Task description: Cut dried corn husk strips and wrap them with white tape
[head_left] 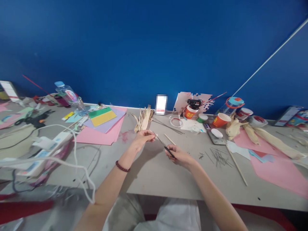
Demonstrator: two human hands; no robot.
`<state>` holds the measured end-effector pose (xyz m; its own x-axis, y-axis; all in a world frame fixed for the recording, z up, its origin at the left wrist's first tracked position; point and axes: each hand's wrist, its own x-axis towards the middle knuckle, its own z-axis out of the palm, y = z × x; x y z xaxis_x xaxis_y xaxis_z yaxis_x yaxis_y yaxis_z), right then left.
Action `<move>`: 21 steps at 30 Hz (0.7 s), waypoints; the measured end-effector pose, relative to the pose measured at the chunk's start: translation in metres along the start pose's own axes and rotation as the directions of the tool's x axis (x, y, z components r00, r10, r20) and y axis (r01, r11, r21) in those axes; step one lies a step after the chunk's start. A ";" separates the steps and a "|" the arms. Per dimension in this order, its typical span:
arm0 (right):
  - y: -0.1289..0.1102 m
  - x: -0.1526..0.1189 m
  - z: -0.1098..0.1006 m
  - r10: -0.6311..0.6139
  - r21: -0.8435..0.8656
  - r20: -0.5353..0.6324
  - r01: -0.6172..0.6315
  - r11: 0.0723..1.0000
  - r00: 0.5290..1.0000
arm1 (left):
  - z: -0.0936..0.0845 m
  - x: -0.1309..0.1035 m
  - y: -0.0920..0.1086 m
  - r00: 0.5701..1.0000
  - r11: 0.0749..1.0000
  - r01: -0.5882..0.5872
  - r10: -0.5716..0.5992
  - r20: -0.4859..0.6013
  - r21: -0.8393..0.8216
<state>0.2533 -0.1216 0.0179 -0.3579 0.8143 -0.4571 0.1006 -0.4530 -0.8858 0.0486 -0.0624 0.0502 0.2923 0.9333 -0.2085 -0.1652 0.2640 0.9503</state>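
Note:
Over the middle of the grey table, my right hand is closed around the black handle of a pair of scissors. The blades point up and left toward my left hand. The fingers of my left hand are pinched together near the blade tips; what they hold is too small to make out. Just behind my left hand stands a bundle of dried husks. A short pale stick lies beyond the scissors.
Coloured paper, a bottle and a white power strip are at left, with looping cables. Right of centre are orange cups, a tape roll, dark wires, a long stick and pink paper.

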 end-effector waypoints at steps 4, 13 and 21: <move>0.006 0.002 -0.003 -0.007 -0.018 -0.004 0.007 1.000 1.000 | -0.003 0.001 -0.001 0.999 0.999 0.037 -0.037 0.012 0.007; 0.007 0.003 -0.003 0.005 -0.041 -0.034 -0.006 0.999 0.999 | -0.006 0.005 -0.006 0.997 0.997 0.071 -0.071 0.034 0.021; 0.004 0.000 -0.003 0.017 -0.025 -0.018 -0.018 1.000 1.000 | -0.005 0.005 -0.006 0.994 0.994 0.108 -0.108 0.019 0.023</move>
<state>0.2565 -0.1228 0.0144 -0.3392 0.8129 -0.4735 0.1305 -0.4578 -0.8794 0.0461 -0.0584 0.0421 0.3261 0.8945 -0.3060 -0.1114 0.3578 0.9271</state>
